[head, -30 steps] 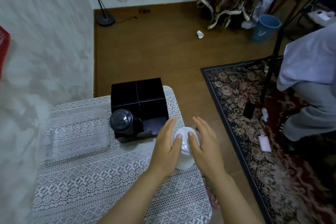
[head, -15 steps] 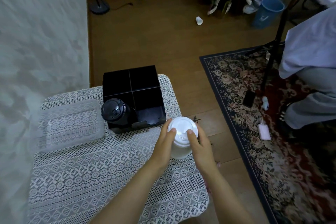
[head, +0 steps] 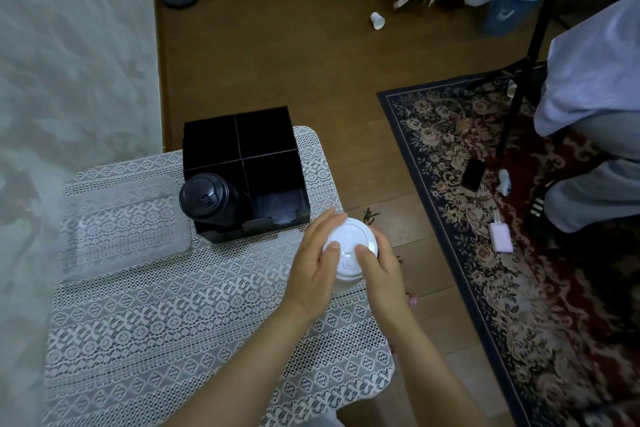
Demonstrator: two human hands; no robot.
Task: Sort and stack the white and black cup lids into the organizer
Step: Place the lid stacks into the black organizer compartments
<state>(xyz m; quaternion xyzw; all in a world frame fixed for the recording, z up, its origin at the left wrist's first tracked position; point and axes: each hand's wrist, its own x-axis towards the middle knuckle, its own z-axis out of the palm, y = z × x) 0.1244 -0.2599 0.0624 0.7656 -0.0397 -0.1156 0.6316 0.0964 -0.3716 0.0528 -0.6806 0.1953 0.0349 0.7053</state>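
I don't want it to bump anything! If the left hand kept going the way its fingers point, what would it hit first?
Probably nothing. The left hand, holding the white lids, points right of the black box, out over the floor. Depth is unclear, so it might clip the box's corner.

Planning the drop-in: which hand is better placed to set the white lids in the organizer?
Probably the left hand: it grips the white lids on the organizer side; the right hand is farther.
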